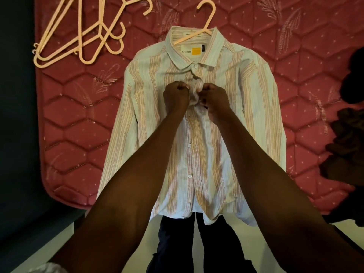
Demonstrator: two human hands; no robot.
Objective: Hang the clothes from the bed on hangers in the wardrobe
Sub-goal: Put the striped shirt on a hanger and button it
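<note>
Buttoning looks like the step in hand. The left hand (175, 99) and the right hand (213, 101) are both curled onto the front edges of the striped shirt (199, 123), pinching the bunched cloth just below the collar, where a button appears to be going through its hole. The shirt lies flat and face up on the bed (307, 79), sleeves spread, with a pale hanger (201, 26) already inside the neck and its hook poking out above the collar.

To do this well, I judge that one hand should hold the buttonhole edge taut while the other feeds the button through flat. The two front edges should line up so the shirt sits square on the hanger. Pulling hard could drag the collar off the hanger's shoulders. One or two fastened buttons near the top probably suffice to keep it from slipping.

A pink quilted cover with a hexagon pattern covers the bed. Spare hangers (78, 36) lie in a loose pile at the upper left, well apart from the shirt. Dark clothes (348, 138) sit heaped at the right edge. Pale floor (59, 245) shows below, and the wardrobe is not in view.
</note>
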